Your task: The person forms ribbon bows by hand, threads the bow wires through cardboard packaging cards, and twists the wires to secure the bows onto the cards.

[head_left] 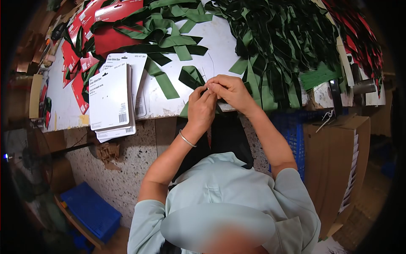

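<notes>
Ribbon [190, 77] just beyond the fingers [198, 95] of the left hand [201, 109].

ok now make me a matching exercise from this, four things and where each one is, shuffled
1. green velvet ribbon heap
2. white Green Velvet Bow cards
3. metal bangle
4. cardboard box

a. around the left wrist
b. beside a blue crate
c. on the table's right side
d. stacked, overhanging the table's near edge

Pairs: 1-c, 2-d, 3-a, 4-b
</notes>
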{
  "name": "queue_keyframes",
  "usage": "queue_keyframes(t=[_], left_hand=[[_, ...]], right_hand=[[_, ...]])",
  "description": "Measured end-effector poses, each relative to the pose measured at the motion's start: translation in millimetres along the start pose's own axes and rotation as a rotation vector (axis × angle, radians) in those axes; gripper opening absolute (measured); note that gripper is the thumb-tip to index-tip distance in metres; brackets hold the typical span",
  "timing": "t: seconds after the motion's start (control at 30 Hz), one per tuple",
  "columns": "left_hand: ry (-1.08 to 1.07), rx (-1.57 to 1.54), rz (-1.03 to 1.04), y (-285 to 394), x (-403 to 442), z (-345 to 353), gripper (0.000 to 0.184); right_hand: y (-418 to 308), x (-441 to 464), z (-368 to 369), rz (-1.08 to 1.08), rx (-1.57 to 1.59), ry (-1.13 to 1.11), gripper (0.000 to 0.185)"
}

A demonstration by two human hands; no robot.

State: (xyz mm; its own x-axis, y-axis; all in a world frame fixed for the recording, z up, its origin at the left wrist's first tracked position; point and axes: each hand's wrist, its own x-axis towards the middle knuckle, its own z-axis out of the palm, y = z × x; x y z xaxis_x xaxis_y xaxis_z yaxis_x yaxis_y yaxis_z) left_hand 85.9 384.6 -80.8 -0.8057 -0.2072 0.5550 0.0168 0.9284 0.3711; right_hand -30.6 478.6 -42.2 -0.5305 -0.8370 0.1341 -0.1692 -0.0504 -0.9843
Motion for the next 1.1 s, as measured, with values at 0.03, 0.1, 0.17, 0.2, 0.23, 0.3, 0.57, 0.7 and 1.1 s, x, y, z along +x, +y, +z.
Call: queue_keyframes(t=[0.03, 0.1, 0.17, 0.2, 0.23, 0.3, 0.57, 0.7, 1.1], left_hand=[[0.001, 0.004, -0.002, -2, 0, 3, 0.022], [-0.016, -0.018, -0.030, -6, 2, 11, 0.021], [-0.027, -0.032, -0.053, -11, 13, 6, 0.017], [-0.027, -0.063, -0.087, -16, 20, 7, 0.016], [0.015, -0.085, -0.121, -20, 23, 12, 0.016], [0.047, -0.102, -0.047, -29, 29, 16, 0.016], [0.180, 0.216, -0.337, -52, -45, -129, 0.049], [0.059, 0.458, -0.530, -90, -87, -174, 0.041], [0.598, 0.185, -0.340, -38, -27, -229, 0.014]], right_hand=[[-2, 2, 4, -0.002, 0.002, -0.004, 0.015], [-13, 9, 13, -0.041, 0.144, 0.157, 0.015], [-26, 17, 17, -0.103, 0.092, 0.205, 0.015], [-27, 21, 21, -0.158, 0.036, 0.244, 0.015], [-29, 23, 23, -0.146, 0.013, 0.275, 0.011], [-26, 25, 26, -0.199, -0.122, 0.343, 0.011], [-29, 7, 24, -0.142, -0.013, 0.293, 0.013], [-30, 3, 24, -0.121, -0.022, 0.279, 0.013], [-41, 4, 21, -0.148, -0.040, 0.230, 0.010]])
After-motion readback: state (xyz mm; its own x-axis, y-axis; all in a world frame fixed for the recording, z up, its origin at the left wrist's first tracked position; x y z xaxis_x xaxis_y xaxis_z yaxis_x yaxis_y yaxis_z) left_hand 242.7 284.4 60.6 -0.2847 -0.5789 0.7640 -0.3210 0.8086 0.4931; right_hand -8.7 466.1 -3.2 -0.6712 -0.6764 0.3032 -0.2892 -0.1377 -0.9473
